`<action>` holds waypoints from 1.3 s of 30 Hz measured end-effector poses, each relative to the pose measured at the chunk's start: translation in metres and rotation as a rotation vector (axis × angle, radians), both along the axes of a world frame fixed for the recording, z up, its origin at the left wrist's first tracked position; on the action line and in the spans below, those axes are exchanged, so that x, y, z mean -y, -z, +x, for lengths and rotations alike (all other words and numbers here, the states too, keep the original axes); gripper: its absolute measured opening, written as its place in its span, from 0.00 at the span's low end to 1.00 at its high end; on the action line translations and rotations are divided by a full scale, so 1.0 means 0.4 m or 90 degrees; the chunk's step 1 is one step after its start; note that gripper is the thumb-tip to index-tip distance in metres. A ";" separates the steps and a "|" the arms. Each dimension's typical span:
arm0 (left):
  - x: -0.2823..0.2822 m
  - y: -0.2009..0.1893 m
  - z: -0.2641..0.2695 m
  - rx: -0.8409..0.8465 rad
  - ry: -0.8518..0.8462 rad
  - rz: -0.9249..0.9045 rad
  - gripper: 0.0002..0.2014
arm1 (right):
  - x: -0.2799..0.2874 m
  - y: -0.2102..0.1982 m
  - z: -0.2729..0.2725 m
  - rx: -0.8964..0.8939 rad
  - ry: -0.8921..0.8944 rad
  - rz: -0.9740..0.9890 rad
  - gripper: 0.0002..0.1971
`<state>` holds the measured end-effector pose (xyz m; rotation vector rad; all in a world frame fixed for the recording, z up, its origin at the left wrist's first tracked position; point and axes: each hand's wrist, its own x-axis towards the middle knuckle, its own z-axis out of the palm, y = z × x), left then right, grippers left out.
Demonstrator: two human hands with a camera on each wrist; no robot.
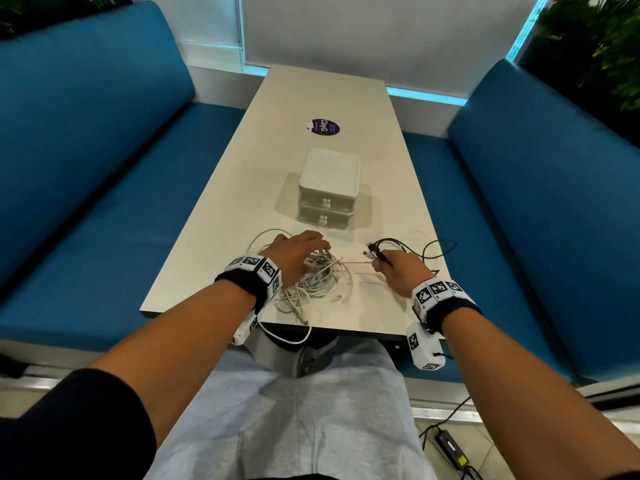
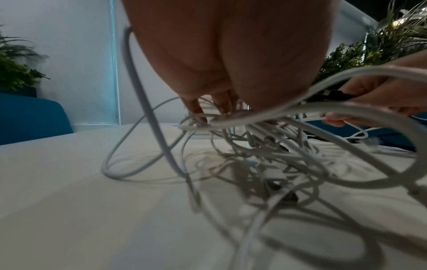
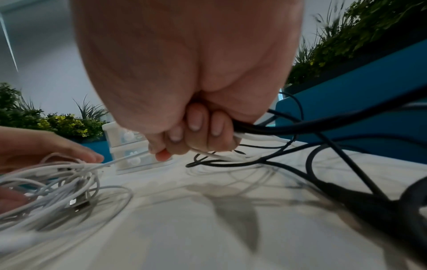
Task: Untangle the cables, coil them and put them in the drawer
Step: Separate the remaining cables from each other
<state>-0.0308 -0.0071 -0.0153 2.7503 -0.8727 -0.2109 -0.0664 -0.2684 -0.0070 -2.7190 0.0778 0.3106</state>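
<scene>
Early stage. Tangled white cable heap (image 1: pixel 317 275), lower centre: left hand (image 1: pixel 294 252) spread on it. Right hand (image 1: pixel 398 271) grips black cable ends (image 1: pixel 381 249). Nothing coiled; white plastic two-drawer box (image 1: pixel 327 188), centre, closed.

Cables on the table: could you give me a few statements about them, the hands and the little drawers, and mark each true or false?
1. The right hand grips a black cable together with a white cable. True.
2. Both drawers stand open. False: both are closed.
3. The left hand rests on the white tangle. True.
4. The tangle lies on the sofa. False: it lies on the table, near its front edge.
5. A white strand runs from the tangle to the right hand. True.
</scene>
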 end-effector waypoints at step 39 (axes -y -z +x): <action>0.094 -0.052 -0.003 0.107 -0.021 0.192 0.19 | -0.021 -0.037 -0.003 0.037 0.015 0.065 0.14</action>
